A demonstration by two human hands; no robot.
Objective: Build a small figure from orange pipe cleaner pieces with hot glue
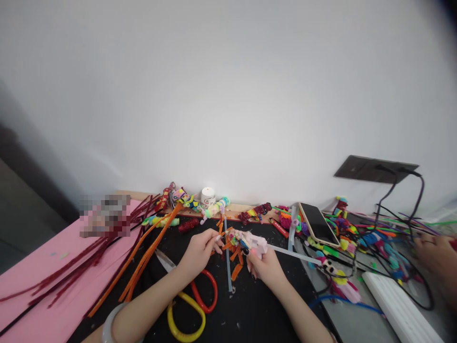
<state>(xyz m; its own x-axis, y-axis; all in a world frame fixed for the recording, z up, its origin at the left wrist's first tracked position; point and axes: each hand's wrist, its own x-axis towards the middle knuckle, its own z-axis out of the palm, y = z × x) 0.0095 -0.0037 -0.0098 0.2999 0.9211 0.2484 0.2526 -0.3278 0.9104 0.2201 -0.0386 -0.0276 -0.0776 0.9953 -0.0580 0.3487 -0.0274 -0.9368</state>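
Observation:
My right hand (263, 267) is closed around a small pale pink glue gun (256, 244). A long translucent glue stick (294, 255) sticks out of its back toward the right. My left hand (207, 244) pinches at a small orange fuzzy piece (225, 232) close to the gun's front end. Several short orange pipe cleaner pieces (236, 271) lie beneath the gun, beside a loose glue stick (228, 267). Scissors (185, 309) with one red and one yellow handle loop rest by my left forearm, blades apart.
Long orange pipe cleaners (143, 257) and dark red ones (82, 259) spread across the left. Along the wall stand a paper cup (208, 196) and fuzzy figures (216, 208). A phone (318, 224), cables (421, 205) and a white power strip (400, 305) lie right, near another person's hand (433, 252).

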